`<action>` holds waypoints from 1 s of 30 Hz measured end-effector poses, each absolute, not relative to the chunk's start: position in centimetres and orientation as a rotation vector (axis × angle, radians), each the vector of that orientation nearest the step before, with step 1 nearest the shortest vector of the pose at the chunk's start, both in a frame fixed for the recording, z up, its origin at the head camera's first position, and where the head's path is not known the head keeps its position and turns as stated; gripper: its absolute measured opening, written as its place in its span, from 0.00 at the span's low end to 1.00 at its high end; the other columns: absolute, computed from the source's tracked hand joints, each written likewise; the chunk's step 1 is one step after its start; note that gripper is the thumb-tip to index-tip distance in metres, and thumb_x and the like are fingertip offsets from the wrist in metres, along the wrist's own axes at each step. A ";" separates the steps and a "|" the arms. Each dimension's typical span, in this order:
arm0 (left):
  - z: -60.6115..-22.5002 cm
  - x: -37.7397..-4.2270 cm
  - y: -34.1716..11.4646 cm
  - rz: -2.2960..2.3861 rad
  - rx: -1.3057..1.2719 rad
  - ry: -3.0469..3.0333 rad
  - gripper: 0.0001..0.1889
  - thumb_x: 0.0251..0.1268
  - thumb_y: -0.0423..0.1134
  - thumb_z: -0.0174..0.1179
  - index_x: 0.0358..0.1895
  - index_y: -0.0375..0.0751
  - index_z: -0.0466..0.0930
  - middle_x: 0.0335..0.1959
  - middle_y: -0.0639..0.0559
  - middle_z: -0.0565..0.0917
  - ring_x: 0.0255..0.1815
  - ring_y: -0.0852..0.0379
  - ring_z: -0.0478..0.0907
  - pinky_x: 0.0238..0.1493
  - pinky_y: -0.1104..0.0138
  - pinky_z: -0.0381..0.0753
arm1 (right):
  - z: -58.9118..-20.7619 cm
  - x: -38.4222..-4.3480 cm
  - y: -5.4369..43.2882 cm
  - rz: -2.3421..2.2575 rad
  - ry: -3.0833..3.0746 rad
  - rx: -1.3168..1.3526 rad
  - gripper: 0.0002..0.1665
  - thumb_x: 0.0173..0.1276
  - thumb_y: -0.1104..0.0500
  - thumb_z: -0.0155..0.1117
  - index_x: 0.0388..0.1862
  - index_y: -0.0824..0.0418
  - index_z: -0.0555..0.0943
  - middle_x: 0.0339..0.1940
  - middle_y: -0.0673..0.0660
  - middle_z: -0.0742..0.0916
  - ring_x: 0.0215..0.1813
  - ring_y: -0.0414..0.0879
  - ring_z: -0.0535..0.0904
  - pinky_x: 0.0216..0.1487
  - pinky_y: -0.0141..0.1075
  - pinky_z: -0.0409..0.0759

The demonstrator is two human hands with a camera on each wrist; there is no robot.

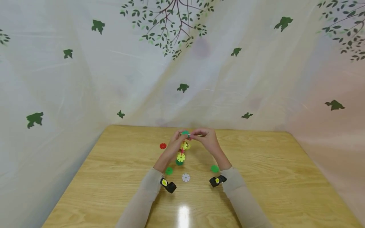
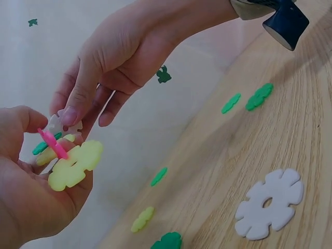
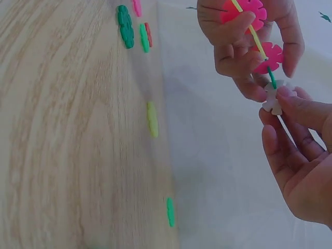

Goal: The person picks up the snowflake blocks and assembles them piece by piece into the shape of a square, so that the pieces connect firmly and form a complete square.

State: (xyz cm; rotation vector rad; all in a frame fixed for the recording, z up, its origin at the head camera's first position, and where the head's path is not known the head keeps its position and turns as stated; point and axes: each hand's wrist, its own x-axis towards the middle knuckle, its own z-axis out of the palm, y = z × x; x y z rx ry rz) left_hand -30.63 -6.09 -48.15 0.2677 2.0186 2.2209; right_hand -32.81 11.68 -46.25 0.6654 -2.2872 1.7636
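My left hand holds a chain of slotted plastic flower discs. Yellow, pink and green pieces of the chain show edge-on or face-on along it. At the chain's far end, a white disc sits right against the green disc. The thumb and fingers of my right hand pinch this white disc. Both hands meet above the far part of the table, and the fingers partly hide the chain.
Loose discs lie on the wooden table: a white disc near my wrists, a green disc by my right forearm, another green disc by the left, and a red disc beyond. A printed cloth hangs behind the table.
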 end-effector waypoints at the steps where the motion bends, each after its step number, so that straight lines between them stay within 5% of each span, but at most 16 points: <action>1: -48.2 -30.6 -6.1 2.227 0.267 2.011 0.17 0.81 0.45 0.50 0.62 0.40 0.68 0.49 0.53 0.81 0.51 0.52 0.75 0.40 0.68 0.74 | -46.3 -32.8 11.7 1.765 -2.288 0.679 0.06 0.64 0.68 0.73 0.38 0.71 0.89 0.38 0.68 0.91 0.38 0.45 0.89 0.39 0.28 0.85; 8: -48.3 -30.8 -6.1 2.234 0.238 2.004 0.11 0.80 0.47 0.53 0.54 0.46 0.69 0.57 0.50 0.78 0.60 0.50 0.73 0.32 0.73 0.73 | -46.1 -32.7 11.9 1.762 -2.331 0.673 0.07 0.67 0.66 0.71 0.41 0.69 0.89 0.41 0.67 0.91 0.45 0.57 0.89 0.43 0.30 0.86; 15: -48.0 -31.0 -6.7 2.261 0.195 1.990 0.10 0.79 0.47 0.54 0.52 0.48 0.70 0.58 0.50 0.78 0.54 0.52 0.71 0.27 0.72 0.71 | -45.7 -32.7 12.4 1.739 -2.425 0.680 0.14 0.66 0.70 0.70 0.51 0.72 0.84 0.46 0.70 0.89 0.48 0.60 0.87 0.46 0.31 0.86; 22: -48.0 -31.1 -6.9 2.299 0.184 1.978 0.11 0.79 0.46 0.56 0.54 0.47 0.71 0.55 0.51 0.80 0.50 0.52 0.72 0.26 0.73 0.71 | -45.7 -32.5 12.9 1.726 -2.634 0.783 0.14 0.66 0.69 0.71 0.50 0.72 0.84 0.43 0.68 0.90 0.43 0.49 0.88 0.44 0.32 0.86; 30: -48.3 -31.4 -7.0 2.281 0.224 2.010 0.20 0.80 0.46 0.54 0.65 0.40 0.68 0.59 0.48 0.79 0.58 0.43 0.71 0.28 0.71 0.72 | -46.3 -31.3 13.3 1.667 -2.861 1.125 0.16 0.66 0.68 0.71 0.49 0.77 0.82 0.41 0.66 0.90 0.43 0.44 0.88 0.46 0.35 0.87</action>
